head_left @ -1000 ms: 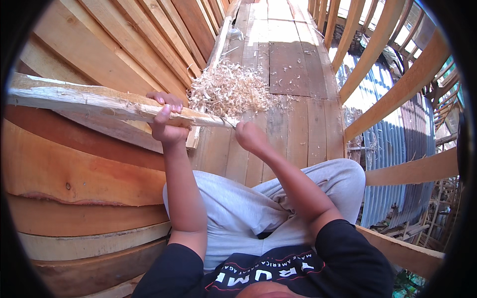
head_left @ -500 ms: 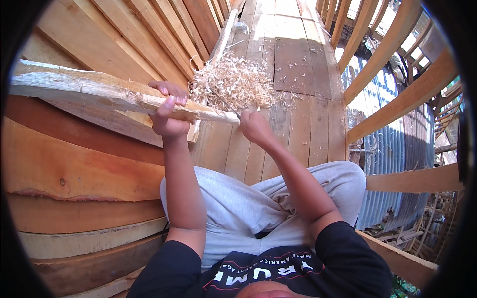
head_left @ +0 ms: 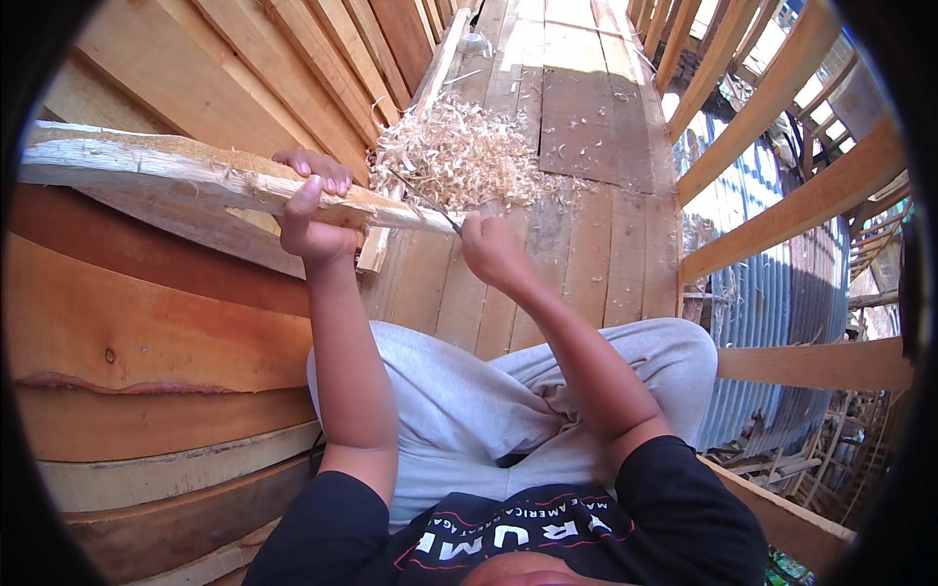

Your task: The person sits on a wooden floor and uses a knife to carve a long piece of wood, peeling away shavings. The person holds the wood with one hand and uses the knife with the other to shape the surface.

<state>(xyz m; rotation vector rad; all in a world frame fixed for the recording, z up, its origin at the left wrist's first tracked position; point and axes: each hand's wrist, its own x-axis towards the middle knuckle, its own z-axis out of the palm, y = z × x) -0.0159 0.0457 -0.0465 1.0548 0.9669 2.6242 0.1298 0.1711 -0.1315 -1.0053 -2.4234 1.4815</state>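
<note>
wooden pole, pale and rough, lies across the left side of the scene, its thick end out at the left edge and its narrow end near mid-view, just beside the right fist, above the plank floor.

left hand: well curled, wrapped around the pole a short way back from the narrow end. fingers bent over the far side, thumb up along the near side, wood between; spread only as far as the pole's thickness makes them. firm hold, by the look of it.

right hand: closed into a compact fist, no gap seen between fingers and palm. from it a thin blade slants up and leftward, crossing over the narrow end. its grip is hidden inside the fist; from where i stand, cannot tell whether the edge touches the wood.

beyond the blade, a loose heap of curled shavings on the planks, strays scattered to its right. boards stacked along the left. slatted railing at right, corrugated sheets outside it. worker seated, grey trousers, knees bent, both forearms reaching forward.
</note>
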